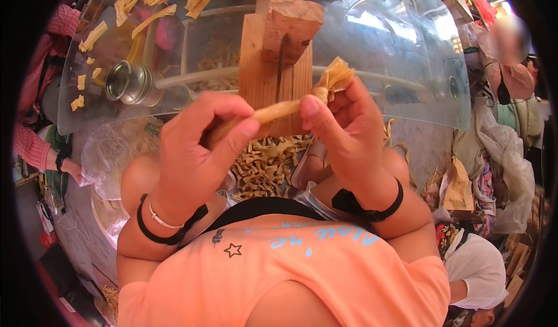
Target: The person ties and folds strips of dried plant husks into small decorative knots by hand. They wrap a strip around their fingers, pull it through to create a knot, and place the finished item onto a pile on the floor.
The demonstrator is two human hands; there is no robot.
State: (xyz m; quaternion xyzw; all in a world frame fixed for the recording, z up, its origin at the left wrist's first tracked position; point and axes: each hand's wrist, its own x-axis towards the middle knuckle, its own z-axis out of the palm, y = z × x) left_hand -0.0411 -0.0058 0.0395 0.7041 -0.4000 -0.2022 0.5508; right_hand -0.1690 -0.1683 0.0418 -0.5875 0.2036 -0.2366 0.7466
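Between my hands runs a pale yellow rolled strip that looks like dried husk or leaf. My left hand is closed around its left part, thumb and fingers pinching it. My right hand grips the other end, where a folded, loose tuft sticks up above the fingers. Just beyond the strip stands a wooden board with a reddish wooden block on top. A thin dark blade or slot runs down below that block. The strip's far left end is hidden in my left palm.
A glass tabletop spreads around the board, with yellow husk pieces at its far left. Under it is a round metal fitting. Many short cut pieces lie below my hands. Other people sit nearby, including one in a pink sleeve.
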